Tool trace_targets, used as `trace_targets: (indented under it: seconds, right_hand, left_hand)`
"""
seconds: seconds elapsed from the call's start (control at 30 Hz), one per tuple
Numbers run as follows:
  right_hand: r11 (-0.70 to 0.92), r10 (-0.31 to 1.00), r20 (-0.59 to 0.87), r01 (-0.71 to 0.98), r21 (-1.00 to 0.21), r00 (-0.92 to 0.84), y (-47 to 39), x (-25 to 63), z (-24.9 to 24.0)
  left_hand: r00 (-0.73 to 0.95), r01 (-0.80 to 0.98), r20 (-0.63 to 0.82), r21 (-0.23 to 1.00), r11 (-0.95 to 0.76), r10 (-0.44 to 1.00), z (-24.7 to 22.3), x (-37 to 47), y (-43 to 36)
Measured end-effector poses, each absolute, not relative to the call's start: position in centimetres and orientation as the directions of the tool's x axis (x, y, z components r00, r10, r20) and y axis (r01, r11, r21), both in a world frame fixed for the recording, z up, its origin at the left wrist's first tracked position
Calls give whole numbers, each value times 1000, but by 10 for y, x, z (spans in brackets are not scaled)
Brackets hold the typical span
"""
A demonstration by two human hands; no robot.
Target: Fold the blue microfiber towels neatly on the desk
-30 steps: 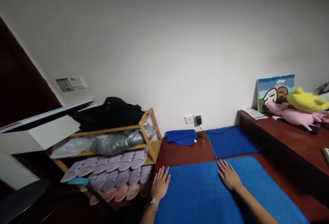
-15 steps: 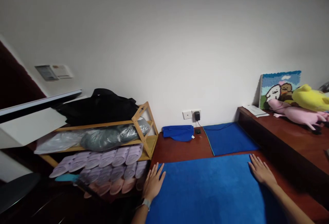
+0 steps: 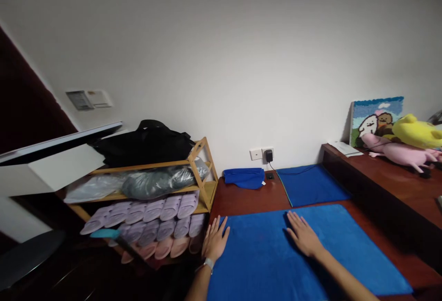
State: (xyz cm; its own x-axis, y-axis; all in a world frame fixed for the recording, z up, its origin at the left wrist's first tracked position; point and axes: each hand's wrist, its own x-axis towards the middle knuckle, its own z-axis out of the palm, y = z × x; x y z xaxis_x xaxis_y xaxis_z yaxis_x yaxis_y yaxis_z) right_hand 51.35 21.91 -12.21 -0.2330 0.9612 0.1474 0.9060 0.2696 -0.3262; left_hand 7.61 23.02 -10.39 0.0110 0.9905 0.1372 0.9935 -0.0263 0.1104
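Observation:
A large blue towel point(image 3: 262, 255) lies spread on the reddish-brown wooden table point(image 3: 238, 202), its near edge cut off by the frame. My left hand point(image 3: 214, 237) rests palm down at the towel's left edge, fingers stretched out. Toward the middle of the cloth, my right hand point(image 3: 305, 235) is flat with fingers extended, just inside the far edge. Neither hand grips anything. Behind the towel are a crumpled darker blue cloth point(image 3: 243, 177) with a white tag and a flat blue cloth point(image 3: 311, 185) with a pale green edge.
At left stands a wooden rack point(image 3: 203, 186) with several rows of slippers point(image 3: 155, 211) and a black bag point(image 3: 145, 143) on top. A plugged-in charger point(image 3: 268, 155) sits on the wall. A raised ledge point(image 3: 390, 176) at right carries plush toys point(image 3: 397, 151) and a picture point(image 3: 375, 117).
My right hand has moved left from the towel's right edge to its middle. The towel's right side now shows flat. My left hand stays at the left edge; the view has shifted slightly.

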Motion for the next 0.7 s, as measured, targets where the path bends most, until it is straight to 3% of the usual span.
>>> trace_targets:
  seconds: [0.13, 0.43, 0.7]
  right_hand:
    - [293, 956, 77, 896, -334, -284, 216, 506, -127]
    - [-171, 983, 33, 966, -196, 180, 247, 693, -147]
    - [-207, 974, 54, 962, -177, 219, 249, 713, -161]
  left_hand:
    - [10, 994, 125, 105, -23, 992, -102, 76, 230]
    - [2, 992, 171, 123, -23, 985, -108, 74, 233]
    - [-9, 992, 138, 123, -8, 990, -101, 78, 231]
